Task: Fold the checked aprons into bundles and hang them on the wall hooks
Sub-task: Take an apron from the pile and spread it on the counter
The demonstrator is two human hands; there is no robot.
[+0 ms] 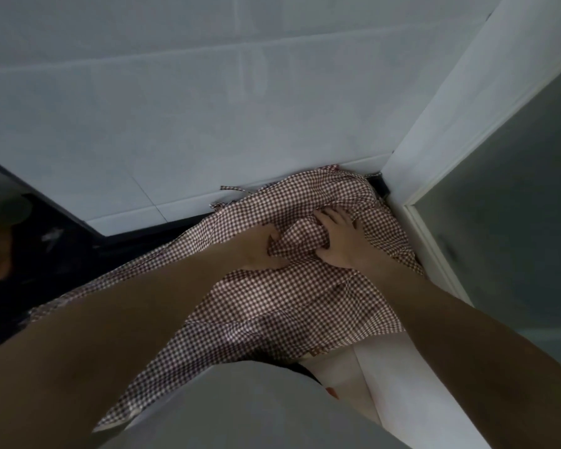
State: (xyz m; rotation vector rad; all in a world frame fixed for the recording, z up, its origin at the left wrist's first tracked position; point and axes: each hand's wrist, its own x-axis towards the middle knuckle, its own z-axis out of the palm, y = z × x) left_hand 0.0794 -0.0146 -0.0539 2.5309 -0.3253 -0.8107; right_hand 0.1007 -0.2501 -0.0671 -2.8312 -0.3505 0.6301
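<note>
Left hand [263,247] and right hand [337,241] close together, both gripping bunched brown-and-white checked cotton apron [272,303] on dark counter [136,247].

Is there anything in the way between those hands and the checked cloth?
Nothing visible. Both hands are already on the checked apron: the left hand and the right hand each have a grip on its bunched fabric near the tiled wall. No wall hooks show in this view, so that path can't be judged.

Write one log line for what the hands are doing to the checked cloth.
left hand: grips checked apron | right hand: grips same apron | apron: spread, bunched at the hands | hooks: not in view
</note>
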